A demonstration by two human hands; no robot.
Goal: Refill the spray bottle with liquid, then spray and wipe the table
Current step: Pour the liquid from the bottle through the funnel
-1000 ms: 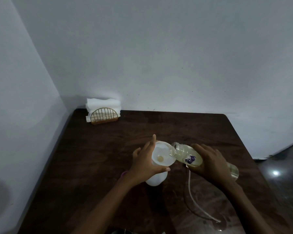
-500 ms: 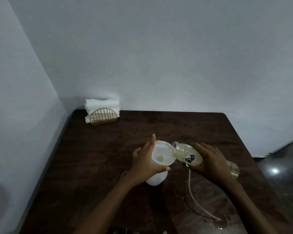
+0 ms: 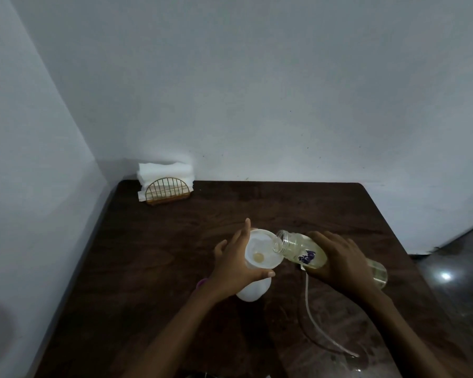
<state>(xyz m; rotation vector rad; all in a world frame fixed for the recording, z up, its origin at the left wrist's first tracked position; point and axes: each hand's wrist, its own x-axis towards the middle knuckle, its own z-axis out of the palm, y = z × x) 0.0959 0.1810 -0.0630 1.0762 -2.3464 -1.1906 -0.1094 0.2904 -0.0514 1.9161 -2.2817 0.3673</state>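
The white bottle [image 3: 253,291] is standing near the middle of the dark surface [image 3: 161,255], carrying a white funnel [image 3: 262,252] on top. The left hand [image 3: 231,268] is grasping the funnel from nine o'clock, with its thumb lying across the near rim. At three o'clock the right hand [image 3: 342,260] is gripping a clear bottle [image 3: 301,248] of yellowish liquid, tilting its open mouth over the funnel's rim. A thin tube [image 3: 309,309] is lying toward five o'clock. White napkins [image 3: 164,171] in a gold wire holder [image 3: 167,190] are sitting at eleven o'clock.

The funnel [image 3: 262,255] sits in the spray bottle [image 3: 253,293] on the bench [image 3: 153,268]. Right of the funnel, the refill bottle [image 3: 295,248] tilts over its rim — tube [image 3: 307,309] nearer-right, napkin holder [image 3: 166,188] far behind-left.
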